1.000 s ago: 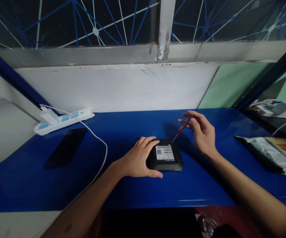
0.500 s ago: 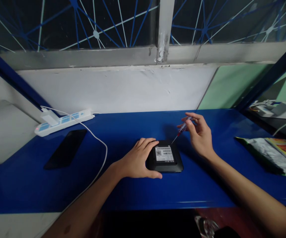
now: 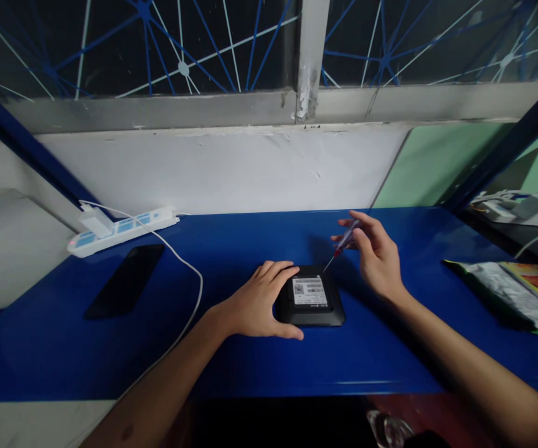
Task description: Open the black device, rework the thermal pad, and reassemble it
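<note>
A flat black device with rounded corners [image 3: 337,311] lies on the blue table, its white label with a QR code facing up. My left hand [image 3: 262,305] grips its left side, fingers over the far edge and thumb stretched along the near edge. In my right hand [image 3: 378,255] is a small screwdriver [image 3: 345,239] with a translucent purple handle and a red collar. The screwdriver slants down to the left, and its thin tip meets the device near the far right corner. Whether it sits in a screw is too small to tell.
A black phone [image 3: 125,281] and a white power strip [image 3: 124,229] with a plugged-in charger are at the left. A white cable [image 3: 198,292] curves past my left forearm. To the right lies a silver and yellow packet [image 3: 516,295]. A white wall stands behind the blue table [image 3: 250,367].
The fingers of my right hand have shifted slightly around the screwdriver handle. Its tip stays at the same corner, and my left hand keeps its grip on the device.
</note>
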The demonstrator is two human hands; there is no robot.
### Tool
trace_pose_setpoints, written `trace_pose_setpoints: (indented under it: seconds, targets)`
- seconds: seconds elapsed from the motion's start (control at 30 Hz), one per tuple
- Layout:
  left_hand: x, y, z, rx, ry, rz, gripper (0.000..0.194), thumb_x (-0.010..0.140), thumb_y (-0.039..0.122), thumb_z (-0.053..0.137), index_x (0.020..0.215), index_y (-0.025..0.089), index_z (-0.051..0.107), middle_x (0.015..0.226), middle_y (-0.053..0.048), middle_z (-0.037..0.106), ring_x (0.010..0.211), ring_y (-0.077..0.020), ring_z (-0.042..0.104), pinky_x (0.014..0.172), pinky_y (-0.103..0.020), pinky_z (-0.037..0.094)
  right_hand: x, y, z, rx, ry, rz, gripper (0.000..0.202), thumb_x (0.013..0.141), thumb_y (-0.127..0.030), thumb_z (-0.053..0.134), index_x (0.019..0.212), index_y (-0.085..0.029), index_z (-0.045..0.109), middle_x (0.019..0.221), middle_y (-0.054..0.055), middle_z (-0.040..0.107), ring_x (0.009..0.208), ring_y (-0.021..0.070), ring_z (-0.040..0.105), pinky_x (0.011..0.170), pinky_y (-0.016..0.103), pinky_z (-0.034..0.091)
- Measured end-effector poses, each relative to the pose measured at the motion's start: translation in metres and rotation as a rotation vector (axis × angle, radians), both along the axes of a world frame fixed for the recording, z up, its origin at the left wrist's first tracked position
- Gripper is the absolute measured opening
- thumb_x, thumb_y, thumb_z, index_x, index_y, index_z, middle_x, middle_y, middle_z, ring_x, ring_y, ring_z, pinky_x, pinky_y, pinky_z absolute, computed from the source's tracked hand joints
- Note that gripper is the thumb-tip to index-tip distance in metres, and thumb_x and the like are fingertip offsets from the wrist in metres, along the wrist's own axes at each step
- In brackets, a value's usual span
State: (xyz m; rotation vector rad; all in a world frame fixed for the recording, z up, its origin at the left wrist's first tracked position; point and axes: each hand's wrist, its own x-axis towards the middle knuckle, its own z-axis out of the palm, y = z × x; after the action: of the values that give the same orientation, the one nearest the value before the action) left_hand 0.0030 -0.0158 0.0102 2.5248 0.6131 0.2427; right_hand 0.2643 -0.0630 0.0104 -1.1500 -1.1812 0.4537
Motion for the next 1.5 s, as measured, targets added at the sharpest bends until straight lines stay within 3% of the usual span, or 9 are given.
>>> trace_pose_setpoints:
  seconds: [0.1,0.3,0.57,0.67,0.8,0.97,1.3,1.4,1.5]
  targets:
    - [-0.0001,-0.0001,0.0002,-0.001,-0.006,0.004,0.113,0.063,0.075,0.079,0.153,0.023,0.035,0.158,-0.016,0.036,0.144,-0.0427,0.032,0.117,-0.065,0.031,0.0006,0.0006,0.0001,0.005,-0.005,-0.005,0.033,0.098,-0.039,0.055,0.129,-0.030,0.059,0.116,0.006,0.070,0.086,0.0186,0.076,0.076,0.037,0.064]
    - [0.0002,-0.0003,0.0001,0.003,0.028,0.014,0.115,0.062,0.074,0.079,0.153,0.019,0.035,0.158,-0.016,0.035,0.145,-0.0412,0.032,0.120,-0.062,0.030,0.0020,0.0021,-0.0012,0.062,-0.091,-0.091,0.033,0.089,-0.036,0.070,0.121,-0.028,0.062,0.084,-0.001,0.064,0.073,0.0160,0.069,0.072,0.034,0.063]
    - [0.0001,0.0004,-0.0004,0.010,0.030,0.008,0.115,0.063,0.076,0.078,0.154,0.021,0.033,0.159,-0.017,0.034,0.145,-0.0419,0.030,0.118,-0.064,0.031,0.0011,-0.0009,-0.0006,0.022,-0.008,0.014,0.036,0.101,-0.042,0.050,0.134,-0.032,0.060,0.123,0.007,0.069,0.092,0.0204,0.076,0.078,0.041,0.066]
    - [0.0001,0.0008,-0.0011,0.010,0.015,0.005,0.114,0.063,0.076,0.078,0.154,0.022,0.033,0.159,-0.016,0.035,0.145,-0.0419,0.031,0.118,-0.064,0.031,0.0011,0.0002,0.0012,0.025,-0.046,-0.054,0.037,0.096,-0.040,0.060,0.132,-0.031,0.061,0.102,0.003,0.069,0.077,0.0164,0.073,0.071,0.036,0.066]
    - [0.0001,0.0001,-0.0008,0.000,0.005,0.003,0.113,0.063,0.075,0.078,0.154,0.024,0.033,0.158,-0.016,0.036,0.144,-0.0425,0.031,0.117,-0.066,0.032,0.0033,0.0024,0.0014,0.049,-0.097,-0.135,0.028,0.090,-0.036,0.069,0.116,-0.028,0.065,0.078,-0.003,0.057,0.061,0.0117,0.063,0.058,0.028,0.061]
    - [0.0001,0.0002,-0.0025,0.001,-0.011,0.008,0.114,0.062,0.074,0.079,0.154,0.024,0.034,0.158,-0.016,0.036,0.144,-0.0434,0.032,0.116,-0.067,0.031,0.0035,0.0025,-0.0034,0.003,-0.116,-0.103,0.032,0.096,-0.041,0.059,0.125,-0.027,0.061,0.099,0.004,0.068,0.065,0.0130,0.068,0.062,0.031,0.061]
    - [0.0000,0.0006,-0.0034,0.003,-0.010,0.007,0.112,0.062,0.072,0.079,0.154,0.025,0.035,0.158,-0.014,0.036,0.144,-0.0435,0.032,0.116,-0.067,0.031,0.0007,-0.0007,-0.0032,-0.018,0.004,0.004,0.040,0.100,-0.044,0.051,0.138,-0.031,0.056,0.128,0.009,0.068,0.090,0.0207,0.077,0.072,0.037,0.067]
    - [-0.0001,0.0003,-0.0022,0.002,0.001,0.007,0.111,0.064,0.070,0.079,0.154,0.024,0.034,0.159,-0.015,0.036,0.144,-0.0428,0.032,0.116,-0.066,0.032,0.0023,0.0005,-0.0042,0.001,0.004,0.002,0.038,0.100,-0.043,0.050,0.137,-0.032,0.057,0.126,0.007,0.069,0.092,0.0214,0.077,0.075,0.040,0.068]
    - [0.0002,0.0003,-0.0018,0.007,0.012,0.007,0.112,0.063,0.071,0.079,0.154,0.023,0.034,0.158,-0.016,0.036,0.144,-0.0429,0.032,0.116,-0.065,0.033,0.0034,0.0020,-0.0038,0.025,-0.057,-0.046,0.037,0.099,-0.039,0.055,0.134,-0.030,0.059,0.108,0.005,0.071,0.084,0.0193,0.075,0.073,0.039,0.067]
